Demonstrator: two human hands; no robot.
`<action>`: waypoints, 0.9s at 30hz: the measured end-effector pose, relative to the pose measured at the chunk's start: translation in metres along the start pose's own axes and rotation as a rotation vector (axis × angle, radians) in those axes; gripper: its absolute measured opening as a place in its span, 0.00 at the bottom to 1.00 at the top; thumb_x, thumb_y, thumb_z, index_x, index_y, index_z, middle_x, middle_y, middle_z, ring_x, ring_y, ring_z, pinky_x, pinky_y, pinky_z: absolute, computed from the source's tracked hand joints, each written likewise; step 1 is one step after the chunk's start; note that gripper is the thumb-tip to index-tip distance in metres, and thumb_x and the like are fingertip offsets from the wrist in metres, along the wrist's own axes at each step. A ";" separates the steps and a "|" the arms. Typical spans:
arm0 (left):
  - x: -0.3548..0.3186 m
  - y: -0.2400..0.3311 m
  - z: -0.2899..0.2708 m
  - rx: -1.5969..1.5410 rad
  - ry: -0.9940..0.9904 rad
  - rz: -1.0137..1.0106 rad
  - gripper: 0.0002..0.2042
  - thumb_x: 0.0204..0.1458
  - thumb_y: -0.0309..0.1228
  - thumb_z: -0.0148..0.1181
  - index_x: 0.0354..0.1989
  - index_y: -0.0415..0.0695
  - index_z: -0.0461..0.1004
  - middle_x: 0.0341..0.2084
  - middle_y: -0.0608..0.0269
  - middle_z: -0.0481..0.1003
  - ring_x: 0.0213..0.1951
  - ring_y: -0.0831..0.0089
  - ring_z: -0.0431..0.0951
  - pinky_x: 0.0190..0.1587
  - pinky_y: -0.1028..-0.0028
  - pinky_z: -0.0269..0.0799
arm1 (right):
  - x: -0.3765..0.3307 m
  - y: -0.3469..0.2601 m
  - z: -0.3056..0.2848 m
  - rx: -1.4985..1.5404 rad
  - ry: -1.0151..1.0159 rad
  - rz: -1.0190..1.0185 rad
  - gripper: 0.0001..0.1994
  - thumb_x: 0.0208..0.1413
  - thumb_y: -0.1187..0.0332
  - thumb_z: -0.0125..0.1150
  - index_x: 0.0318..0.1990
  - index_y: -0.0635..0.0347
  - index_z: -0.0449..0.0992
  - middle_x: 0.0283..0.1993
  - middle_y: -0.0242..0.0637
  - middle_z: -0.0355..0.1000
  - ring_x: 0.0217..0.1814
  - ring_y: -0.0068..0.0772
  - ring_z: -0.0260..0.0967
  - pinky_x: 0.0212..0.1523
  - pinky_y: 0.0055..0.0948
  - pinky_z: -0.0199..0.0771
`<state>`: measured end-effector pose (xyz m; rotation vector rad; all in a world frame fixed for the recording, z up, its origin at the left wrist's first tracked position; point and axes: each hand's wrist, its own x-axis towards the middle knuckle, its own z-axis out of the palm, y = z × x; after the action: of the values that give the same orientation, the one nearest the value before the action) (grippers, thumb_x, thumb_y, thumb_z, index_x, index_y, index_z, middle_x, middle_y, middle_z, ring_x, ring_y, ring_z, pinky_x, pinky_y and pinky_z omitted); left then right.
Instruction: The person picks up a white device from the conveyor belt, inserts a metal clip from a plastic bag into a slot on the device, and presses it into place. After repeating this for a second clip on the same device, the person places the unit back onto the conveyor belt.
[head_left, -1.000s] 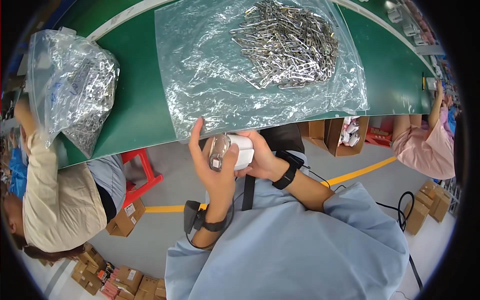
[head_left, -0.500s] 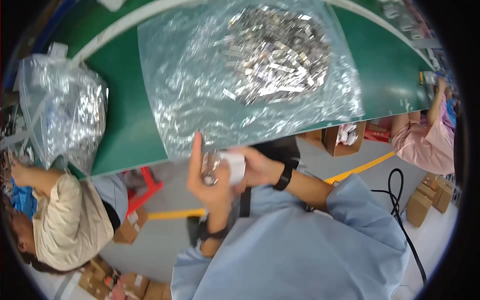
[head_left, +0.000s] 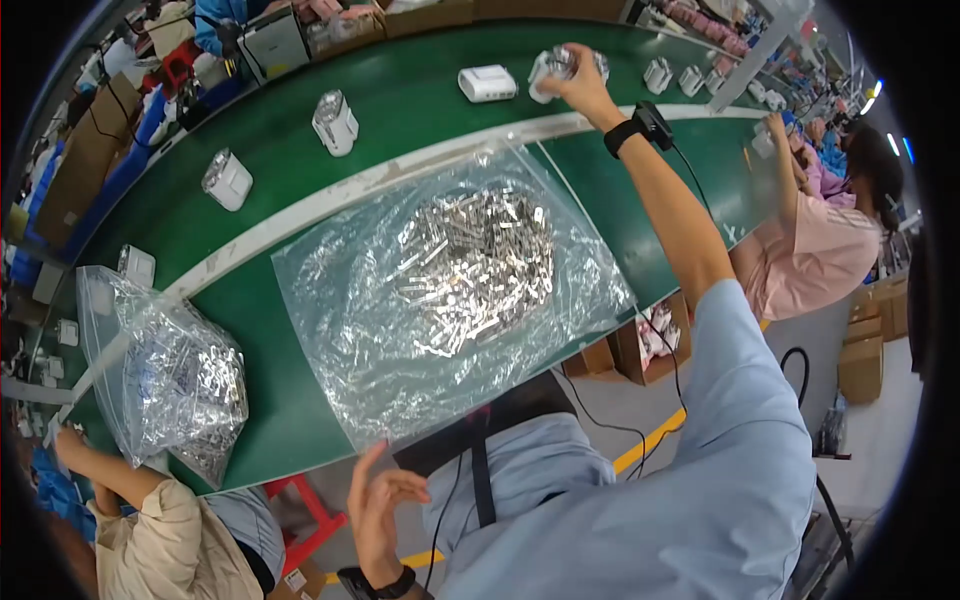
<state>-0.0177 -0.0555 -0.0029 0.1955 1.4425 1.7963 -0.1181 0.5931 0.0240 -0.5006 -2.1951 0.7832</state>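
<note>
The right hand (head_left: 580, 80) is stretched way out over the green conveyor belt (head_left: 420, 110), fingers wrapped around a small white-and-silver part (head_left: 560, 66). The part sits right in the grip, at the far side of the belt, just past the pale stripe that runs along it. Can't tell if it's touching the belt or held just above it.

The left hand (head_left: 385, 510) is down low near the person's chest, fingers loosely spread, palm open, holding nothing. It's well apart from that part, just below the near edge of the belt.

Counting what's around:
- one flat clear plastic sheet (head_left: 340, 300) spread on the belt between the two hands, with a heap of small metal pieces (head_left: 475, 265) on it, too many to count
- one bulging clear bag (head_left: 170, 380) of the same sort of metal bits at the left, next to a co-worker in a beige sleeve (head_left: 160, 540)
- on the far lane, one white rectangular box (head_left: 487, 83), and two similar white-and-silver parts at the left, one (head_left: 335, 122) and another (head_left: 227, 180)
- a few more small white parts further right, around (head_left: 658, 74), too blurry to count exactly

Another person in a pink shirt (head_left: 830, 260) is at the right.
</note>
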 end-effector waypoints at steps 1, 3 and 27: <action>-0.003 -0.002 -0.001 0.005 0.062 0.007 0.33 0.60 0.45 0.51 0.68 0.37 0.52 0.31 0.44 0.77 0.32 0.59 0.79 0.37 0.65 0.77 | 0.011 0.028 -0.006 -0.083 -0.062 -0.015 0.45 0.38 0.62 0.78 0.62 0.67 0.57 0.52 0.43 0.68 0.54 0.35 0.67 0.54 0.28 0.69; -0.012 0.004 0.004 0.007 0.116 0.028 0.33 0.59 0.45 0.52 0.66 0.35 0.54 0.29 0.45 0.76 0.31 0.59 0.79 0.36 0.65 0.77 | 0.024 0.045 -0.001 -0.153 -0.148 0.042 0.47 0.37 0.62 0.78 0.64 0.68 0.55 0.55 0.46 0.66 0.57 0.39 0.66 0.58 0.32 0.66; 0.102 0.035 0.065 -0.789 -0.381 0.070 0.38 0.44 0.32 0.63 0.67 0.39 0.55 0.53 0.45 0.68 0.47 0.51 0.76 0.46 0.54 0.77 | -0.167 -0.296 0.037 0.076 -0.680 -1.384 0.26 0.43 0.70 0.63 0.54 0.60 0.70 0.58 0.41 0.69 0.58 0.40 0.67 0.59 0.41 0.64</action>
<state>-0.0651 0.0600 0.0135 0.1630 0.4119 2.1051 -0.0692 0.2671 0.1160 1.4029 -2.3431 0.2143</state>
